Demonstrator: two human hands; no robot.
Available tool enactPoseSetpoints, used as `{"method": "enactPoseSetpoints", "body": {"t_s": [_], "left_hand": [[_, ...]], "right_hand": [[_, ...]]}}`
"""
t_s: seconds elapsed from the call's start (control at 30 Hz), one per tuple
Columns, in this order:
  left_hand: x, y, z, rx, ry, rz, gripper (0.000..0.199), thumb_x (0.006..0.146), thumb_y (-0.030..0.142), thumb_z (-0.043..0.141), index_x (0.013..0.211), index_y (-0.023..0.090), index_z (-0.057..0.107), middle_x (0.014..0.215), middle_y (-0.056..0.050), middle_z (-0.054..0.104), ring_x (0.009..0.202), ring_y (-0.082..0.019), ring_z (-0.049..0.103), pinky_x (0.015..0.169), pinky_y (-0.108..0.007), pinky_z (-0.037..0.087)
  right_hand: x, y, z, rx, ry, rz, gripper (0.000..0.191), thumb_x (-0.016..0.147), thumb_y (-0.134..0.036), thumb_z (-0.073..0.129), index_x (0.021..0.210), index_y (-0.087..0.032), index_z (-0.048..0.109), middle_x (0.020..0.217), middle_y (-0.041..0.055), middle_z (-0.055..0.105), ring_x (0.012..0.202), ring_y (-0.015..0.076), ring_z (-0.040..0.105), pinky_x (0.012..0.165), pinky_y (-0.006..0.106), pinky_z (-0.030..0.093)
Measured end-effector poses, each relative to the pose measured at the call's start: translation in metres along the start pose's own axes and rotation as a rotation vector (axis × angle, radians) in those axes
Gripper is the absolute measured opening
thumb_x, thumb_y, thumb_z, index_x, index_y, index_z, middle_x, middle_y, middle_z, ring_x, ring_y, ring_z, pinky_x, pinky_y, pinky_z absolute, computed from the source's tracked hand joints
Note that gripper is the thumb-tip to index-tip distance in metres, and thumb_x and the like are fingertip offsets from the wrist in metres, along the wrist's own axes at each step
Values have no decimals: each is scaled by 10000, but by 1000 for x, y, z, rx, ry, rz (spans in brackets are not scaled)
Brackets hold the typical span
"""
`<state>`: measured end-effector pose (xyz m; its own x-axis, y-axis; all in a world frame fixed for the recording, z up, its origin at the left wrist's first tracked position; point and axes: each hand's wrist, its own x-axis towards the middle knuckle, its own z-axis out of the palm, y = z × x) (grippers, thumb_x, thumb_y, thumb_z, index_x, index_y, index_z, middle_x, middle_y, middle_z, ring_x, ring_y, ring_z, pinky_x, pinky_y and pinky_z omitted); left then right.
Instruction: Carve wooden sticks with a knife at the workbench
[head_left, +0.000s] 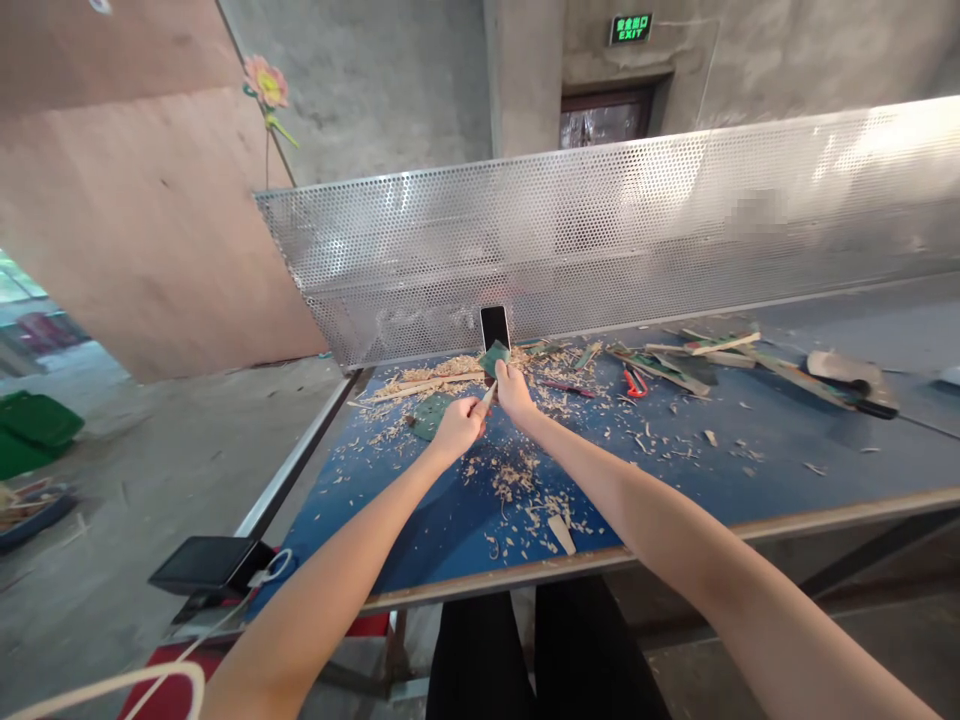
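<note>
My left hand (460, 430) is closed around a small pale wooden piece (489, 394), whose tip points up toward my other hand. Just beside it, my right hand (514, 392) pinches a green piece that looks like sandpaper (493, 356). The two hands nearly meet, so I cannot tell whether the sandpaper touches the wood. Behind them a phone (495, 327) leans upright against the metal screen. Another flat green sheet (429, 416) lies left of my hands. Wood shavings (514, 475) cover the blue table (420, 535) around and below them.
A red-handled tool (634, 383) and a thin dark red tool (568, 388) lie to the right. Beyond them are green and tan strips (802, 377). A perforated metal screen (525, 240) closes the table's back. One flat wood piece (561, 534) rests near the front edge.
</note>
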<state>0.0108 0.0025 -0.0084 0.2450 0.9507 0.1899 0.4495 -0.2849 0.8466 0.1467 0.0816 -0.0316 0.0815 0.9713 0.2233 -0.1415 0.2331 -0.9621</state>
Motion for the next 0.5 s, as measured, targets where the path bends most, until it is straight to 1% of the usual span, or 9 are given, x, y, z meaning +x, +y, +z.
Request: {"method": "enactPoseSetpoints", "body": {"t_s": [0.07,0.17,0.27,0.37,0.43,0.5], "left_hand": [[2,-3,-3,-15,45,-37,404,1012,551,495,782,225,563,505,22,519,472,-167,495,545,-296,372],[1,-2,-7,47,74,33,409,1020,516,494,725,234,522,534,-7,564,521,-181,540,586,-306,400],[-3,4,-5,97,18,102,400,1021,514,491,748,226,545,549,-13,596,539,-183,557,608,-305,410],[-6,7,2,71,-57,91,389,1020,523,488,794,218,572,538,2,589,517,-173,539,594,-296,404],[-5,4,4,45,-65,56,379,1022,515,483,814,214,584,531,9,575,504,-170,524,581,-293,395],[-2,0,3,34,-19,8,367,1028,494,474,815,216,581,525,12,558,499,-174,514,574,-297,387]], "right_hand": [[-6,3,9,-21,-37,-16,468,1011,-650,510,759,-256,521,590,-17,517,536,164,490,518,280,394],[-10,4,16,-47,-54,-58,478,1001,-652,529,754,-243,552,644,15,585,626,181,556,559,274,428],[-2,-2,6,-46,25,-58,460,1025,-604,502,757,-235,555,659,22,597,620,175,546,551,276,426],[8,-8,-10,-1,96,17,435,1035,-585,491,789,-232,555,650,12,588,549,160,499,508,282,405],[9,-6,-12,13,76,39,446,1018,-621,519,800,-235,558,625,1,570,521,156,480,494,284,397],[4,1,-5,12,18,10,469,992,-669,554,810,-237,570,596,-10,546,528,162,490,504,284,406]]}}
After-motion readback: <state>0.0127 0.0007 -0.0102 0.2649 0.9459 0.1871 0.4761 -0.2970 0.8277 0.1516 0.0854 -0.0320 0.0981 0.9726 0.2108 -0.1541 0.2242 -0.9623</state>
